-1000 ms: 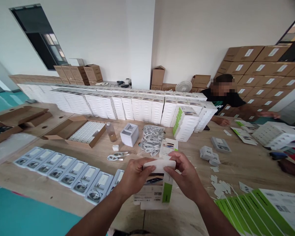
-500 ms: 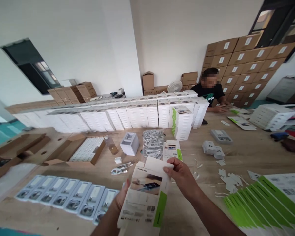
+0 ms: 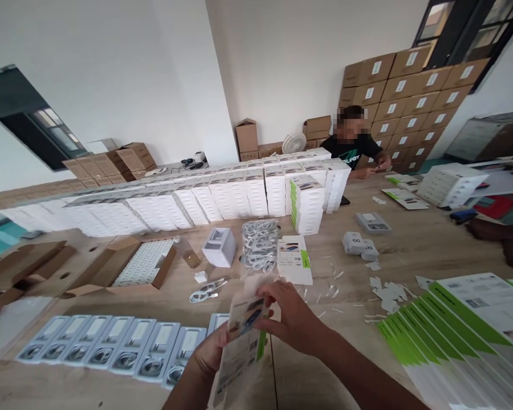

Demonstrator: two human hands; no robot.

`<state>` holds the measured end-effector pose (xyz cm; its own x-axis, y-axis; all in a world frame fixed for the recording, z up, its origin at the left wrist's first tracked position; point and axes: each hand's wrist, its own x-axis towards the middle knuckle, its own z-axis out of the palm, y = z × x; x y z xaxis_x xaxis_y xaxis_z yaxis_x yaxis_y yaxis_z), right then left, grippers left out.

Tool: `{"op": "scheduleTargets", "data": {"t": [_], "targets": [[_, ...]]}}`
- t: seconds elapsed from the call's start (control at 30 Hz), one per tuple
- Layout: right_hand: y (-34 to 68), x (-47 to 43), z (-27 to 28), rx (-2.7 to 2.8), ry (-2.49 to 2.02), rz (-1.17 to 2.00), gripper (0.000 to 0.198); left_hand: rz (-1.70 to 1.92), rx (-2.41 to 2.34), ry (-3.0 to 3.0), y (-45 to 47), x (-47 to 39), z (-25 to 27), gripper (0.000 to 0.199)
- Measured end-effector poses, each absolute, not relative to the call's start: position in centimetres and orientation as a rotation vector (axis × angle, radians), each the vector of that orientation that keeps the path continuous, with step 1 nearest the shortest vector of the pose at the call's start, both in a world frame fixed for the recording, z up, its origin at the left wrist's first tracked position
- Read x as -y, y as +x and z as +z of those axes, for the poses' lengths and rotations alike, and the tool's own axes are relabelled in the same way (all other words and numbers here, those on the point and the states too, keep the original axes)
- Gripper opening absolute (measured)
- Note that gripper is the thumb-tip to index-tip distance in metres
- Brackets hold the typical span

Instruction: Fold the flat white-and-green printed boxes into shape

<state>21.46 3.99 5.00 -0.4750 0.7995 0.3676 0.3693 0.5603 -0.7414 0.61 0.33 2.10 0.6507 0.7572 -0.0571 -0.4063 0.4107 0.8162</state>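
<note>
- The left hand [image 3: 209, 356] is gripping the white-and-green carton [image 3: 239, 353] from beneath, at 6 o'clock low in the view above the worktop [image 3: 350, 296].
- The right hand [image 3: 293, 322] is pinching the carton's top flap (fingers closed on it).
- A row of blister trays [image 3: 106, 347] is lying at 9 o'clock of the hands.
- Flat sleeves [image 3: 448, 330] are fanning out at 3 o'clock.

Bright, even daylight w/ soft, faint shadows on the bench [image 3: 431, 250]; no hard glare, white walls [image 3: 303, 51] slightly washed out. Strong wide-angle distortion: walls and carton stack [image 3: 410, 85] lean, edges bend, whole view tilted. Motion blur on the held box [image 3: 241, 341] and both hands; far end reasonably sharp.
</note>
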Motion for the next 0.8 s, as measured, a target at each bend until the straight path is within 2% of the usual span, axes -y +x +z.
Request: {"op": "scheduleTargets", "data": {"t": [0.17, 0.43, 0.57, 0.7, 0.73, 0.8], "targets": [[21.8, -4.4, 5.6, 2.083, -0.815, 0.872, 0.03, 0.754, -0.611, 1.028, -0.5, 0.2, 2.1, 0.088], [21.6, -3.4, 5.4, 2.054, -0.879, 0.861, 0.027, 0.7, -0.642, 1.149, -0.2, 1.1, 3.1, 0.1], [21.9, -3.0, 6.3, 2.166, -0.81, 0.891, 0.028, 0.752, -0.664, 1.135, 0.0, 1.0, 2.7, 0.091], [21.9, -3.0, 5.9, 2.128, -0.838, 0.852, 0.021, 0.838, -0.753, 0.933, -0.3, 0.8, 1.8, 0.072], [21.8, -3.0, 5.5, 2.059, -0.874, 0.832, 0.026, 0.854, -0.776, 0.877, -0.4, 0.9, 1.6, 0.066], [21.5, -3.0, 4.6, 1.851, -0.97, 0.863, 0.055, 0.886, -0.81, 0.768, -0.6, 0.9, 1.5, 0.056]]}}
